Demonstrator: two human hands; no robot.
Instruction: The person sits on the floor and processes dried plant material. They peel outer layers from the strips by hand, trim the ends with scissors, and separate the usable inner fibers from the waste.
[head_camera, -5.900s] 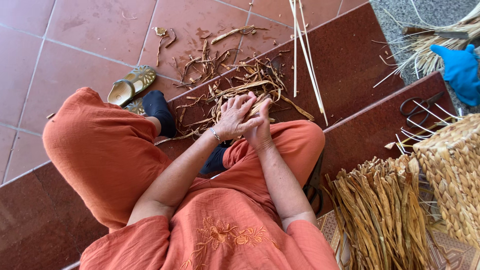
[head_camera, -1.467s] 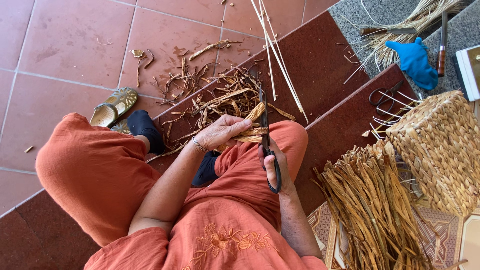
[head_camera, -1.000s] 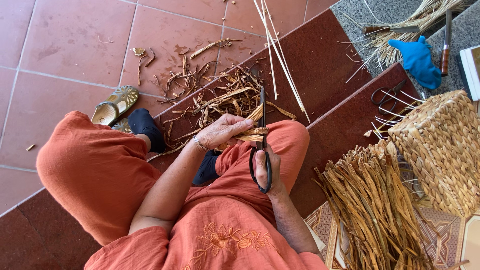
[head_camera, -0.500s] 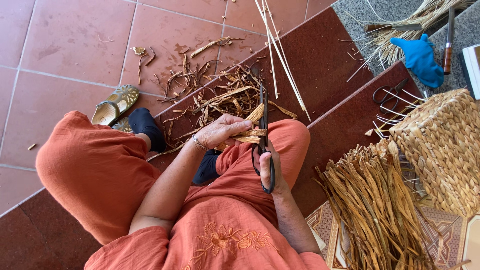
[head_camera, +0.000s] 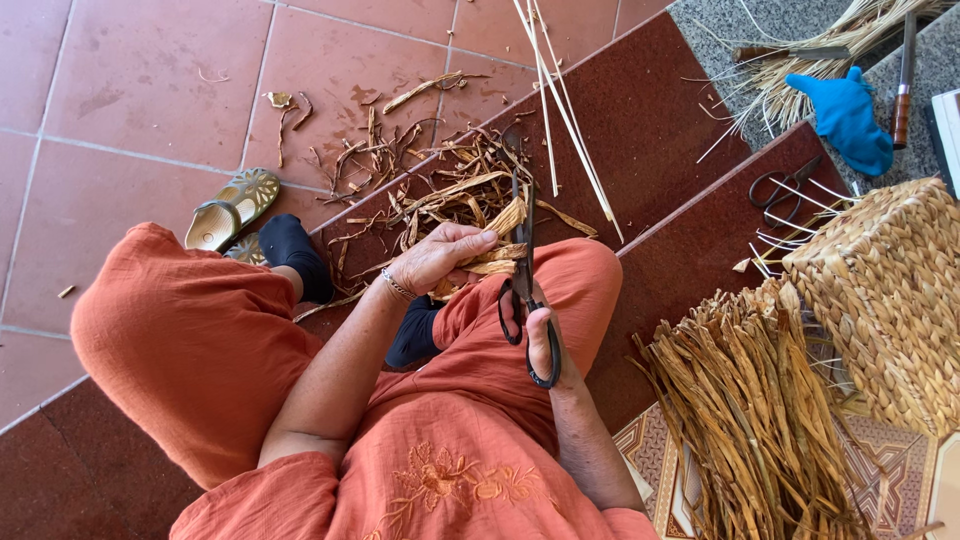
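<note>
A: While the left hand (head_camera: 445, 255) pinches a short bundle of dried fibre strips (head_camera: 500, 250) over the knee, where do the scissors (head_camera: 524, 285) sit?

B: In the right hand (head_camera: 545, 335), fingers through the black loops, that grip closed on the handles. The blades point up and away from the body, just beside the bundle's right end, and seem nearly together; I can't tell whether they touch it.

A: And the long axes?

B: The strips lie roughly crosswise, from the left grip toward the blades; the scissors run almost upright across them. The left hand is clamped on the strips, so it's the nearer one.

A: Around them?

B: Trimmed scraps (head_camera: 420, 175) on the step, a sheaf of longer strips (head_camera: 760, 410) and a woven basket (head_camera: 885, 300) to the right.
</note>
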